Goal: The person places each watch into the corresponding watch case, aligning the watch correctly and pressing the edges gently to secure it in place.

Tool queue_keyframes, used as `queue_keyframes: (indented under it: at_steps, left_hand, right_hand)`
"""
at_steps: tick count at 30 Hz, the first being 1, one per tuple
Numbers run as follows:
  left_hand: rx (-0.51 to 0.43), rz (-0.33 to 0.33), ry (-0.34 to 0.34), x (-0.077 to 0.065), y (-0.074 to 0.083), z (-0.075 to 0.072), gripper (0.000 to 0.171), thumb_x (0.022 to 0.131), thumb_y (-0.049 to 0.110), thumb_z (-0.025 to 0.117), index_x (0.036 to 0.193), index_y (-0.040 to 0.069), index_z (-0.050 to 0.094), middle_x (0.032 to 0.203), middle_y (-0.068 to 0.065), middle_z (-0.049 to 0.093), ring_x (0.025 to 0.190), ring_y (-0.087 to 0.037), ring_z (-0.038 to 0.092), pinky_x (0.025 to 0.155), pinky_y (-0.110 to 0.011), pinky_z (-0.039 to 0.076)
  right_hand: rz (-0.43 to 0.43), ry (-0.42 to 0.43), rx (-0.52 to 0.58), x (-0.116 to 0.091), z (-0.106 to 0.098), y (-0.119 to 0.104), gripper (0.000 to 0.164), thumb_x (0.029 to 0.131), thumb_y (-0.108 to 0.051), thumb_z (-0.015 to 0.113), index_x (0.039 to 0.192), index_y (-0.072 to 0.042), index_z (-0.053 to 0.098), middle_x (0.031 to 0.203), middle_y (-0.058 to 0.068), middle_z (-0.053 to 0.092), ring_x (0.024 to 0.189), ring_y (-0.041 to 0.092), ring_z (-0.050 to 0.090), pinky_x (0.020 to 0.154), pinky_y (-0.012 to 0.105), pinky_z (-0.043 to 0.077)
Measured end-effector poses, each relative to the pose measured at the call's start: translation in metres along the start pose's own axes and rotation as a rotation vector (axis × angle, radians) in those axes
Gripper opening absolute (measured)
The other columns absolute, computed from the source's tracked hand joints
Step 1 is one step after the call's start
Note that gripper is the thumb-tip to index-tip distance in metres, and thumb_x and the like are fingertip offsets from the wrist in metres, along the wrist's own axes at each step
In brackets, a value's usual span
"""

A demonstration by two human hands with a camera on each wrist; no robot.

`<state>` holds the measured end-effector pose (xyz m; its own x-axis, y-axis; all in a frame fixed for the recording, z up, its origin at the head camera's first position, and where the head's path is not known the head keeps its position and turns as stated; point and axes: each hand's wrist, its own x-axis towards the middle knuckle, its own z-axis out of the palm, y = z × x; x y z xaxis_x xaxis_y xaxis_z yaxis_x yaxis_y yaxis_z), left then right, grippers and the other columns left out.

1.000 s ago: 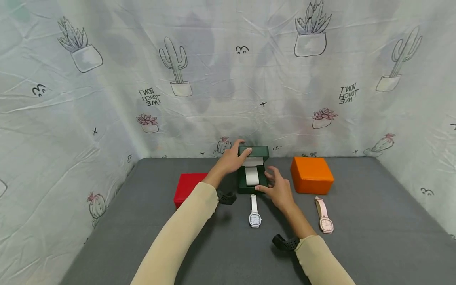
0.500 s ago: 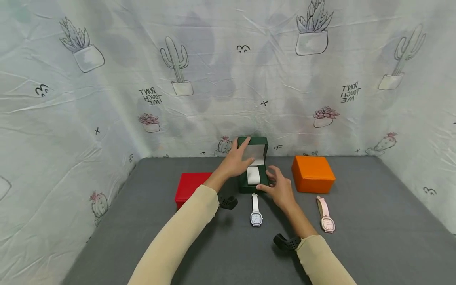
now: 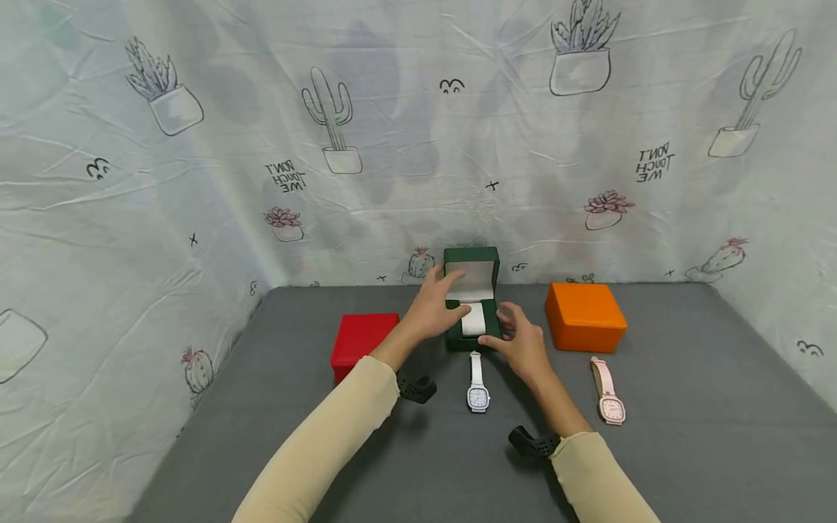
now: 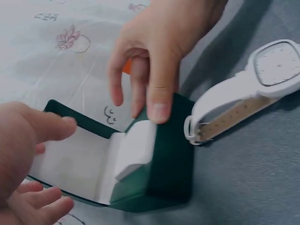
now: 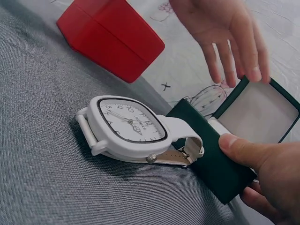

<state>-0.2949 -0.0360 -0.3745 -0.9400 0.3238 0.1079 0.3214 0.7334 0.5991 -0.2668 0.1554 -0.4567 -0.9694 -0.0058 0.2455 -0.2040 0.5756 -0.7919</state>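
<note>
One green box (image 3: 482,292) stands beyond the white watch (image 3: 478,396), right hand (image 3: 525,349) gripping its base (image 4: 171,159), left hand (image 3: 431,305) spread beside the raised lid (image 3: 484,274); I judge opening complete, watch pickup next.

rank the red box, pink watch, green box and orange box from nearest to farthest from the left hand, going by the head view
From the left hand:
1. Green box, immediately right
2. Red box, to the left
3. Orange box, farther right
4. Pink watch, far right, on the orange box's near side
</note>
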Motion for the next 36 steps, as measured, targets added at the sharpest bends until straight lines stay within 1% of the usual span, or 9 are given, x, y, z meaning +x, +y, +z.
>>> queue_keyframes:
  at_steps: [2, 4, 7, 13, 15, 20, 24, 28, 36]
  left_hand:
    - [-0.005, -0.010, 0.024, -0.002, -0.001, 0.004, 0.062, 0.091, 0.029, 0.067, 0.146, 0.019, 0.042, 0.155, -0.014, 0.024, 0.129, -0.036, 0.048, 0.101, -0.054, 0.045]
    - [-0.009, -0.015, 0.026, -0.004, -0.003, 0.008, 0.059, 0.090, 0.028, 0.069, 0.143, 0.017, 0.046, 0.149, -0.013, 0.031, 0.122, -0.034, 0.052, 0.098, -0.051, 0.047]
    - [0.015, 0.000, -0.007, -0.004, -0.006, 0.017, 0.058, 0.089, 0.027, 0.070, 0.141, 0.014, 0.049, 0.144, -0.013, 0.037, 0.123, -0.032, 0.051, 0.100, -0.049, 0.046]
    - [0.181, 0.096, -0.079, 0.003, -0.014, 0.038, 0.052, 0.090, 0.031, 0.068, 0.136, 0.013, 0.055, 0.142, -0.010, 0.049, 0.130, -0.031, 0.048, 0.107, -0.046, 0.042]
    - [0.214, 0.110, -0.077, 0.005, -0.016, 0.042, 0.050, 0.089, 0.030, 0.069, 0.135, 0.014, 0.057, 0.142, -0.009, 0.051, 0.130, -0.031, 0.048, 0.107, -0.046, 0.042]
    - [0.249, 0.093, -0.046, 0.011, -0.016, 0.045, 0.051, 0.086, 0.029, 0.073, 0.133, 0.018, 0.059, 0.140, -0.004, 0.056, 0.128, -0.029, 0.048, 0.102, -0.048, 0.045]
    - [0.299, 0.079, -0.059, 0.013, -0.013, 0.044, 0.052, 0.086, 0.030, 0.073, 0.135, 0.021, 0.057, 0.142, -0.003, 0.054, 0.131, -0.029, 0.046, 0.103, -0.050, 0.043]
    - [0.346, 0.100, -0.059, 0.013, -0.013, 0.046, 0.052, 0.088, 0.031, 0.070, 0.136, 0.023, 0.054, 0.142, -0.004, 0.052, 0.133, -0.028, 0.044, 0.106, -0.049, 0.041]
    - [0.291, 0.113, -0.064, 0.012, -0.015, 0.046, 0.067, 0.091, 0.032, 0.067, 0.148, 0.021, 0.033, 0.147, -0.007, 0.044, 0.137, -0.028, 0.040, 0.109, -0.048, 0.038]
  right_hand:
    - [0.004, -0.004, 0.005, 0.000, -0.001, 0.000, 0.082, 0.075, -0.025, 0.083, 0.143, -0.007, 0.040, 0.134, 0.017, 0.059, 0.118, 0.035, 0.060, 0.092, 0.043, 0.054]
    - [0.009, -0.006, 0.011, 0.000, -0.001, -0.001, 0.082, 0.075, -0.025, 0.083, 0.143, -0.007, 0.040, 0.135, 0.017, 0.059, 0.119, 0.035, 0.060, 0.093, 0.043, 0.054]
    - [0.012, -0.010, 0.013, 0.000, -0.001, -0.001, 0.082, 0.076, -0.025, 0.083, 0.143, -0.007, 0.040, 0.135, 0.017, 0.058, 0.119, 0.035, 0.060, 0.093, 0.044, 0.053]
    - [0.022, -0.012, 0.016, 0.000, -0.001, 0.000, 0.081, 0.076, -0.025, 0.083, 0.143, -0.007, 0.040, 0.135, 0.017, 0.058, 0.119, 0.033, 0.060, 0.093, 0.043, 0.054]
    - [0.021, -0.010, 0.016, 0.000, -0.001, 0.000, 0.081, 0.075, -0.025, 0.083, 0.142, -0.007, 0.041, 0.134, 0.017, 0.059, 0.118, 0.032, 0.061, 0.092, 0.043, 0.054]
    - [0.009, -0.007, 0.016, 0.002, -0.002, -0.001, 0.079, 0.075, -0.024, 0.083, 0.141, -0.006, 0.043, 0.133, 0.018, 0.060, 0.117, 0.031, 0.063, 0.091, 0.043, 0.055]
    - [0.007, -0.008, 0.016, 0.002, -0.002, -0.002, 0.079, 0.075, -0.024, 0.083, 0.141, -0.006, 0.043, 0.133, 0.018, 0.060, 0.117, 0.031, 0.062, 0.090, 0.043, 0.055]
    - [0.005, -0.004, 0.016, 0.002, -0.001, -0.003, 0.078, 0.075, -0.023, 0.084, 0.140, -0.005, 0.044, 0.132, 0.018, 0.060, 0.118, 0.031, 0.062, 0.090, 0.043, 0.055]
    - [0.003, 0.003, 0.013, 0.002, -0.001, -0.002, 0.078, 0.074, -0.022, 0.084, 0.139, -0.005, 0.046, 0.131, 0.017, 0.061, 0.118, 0.029, 0.062, 0.089, 0.043, 0.055]
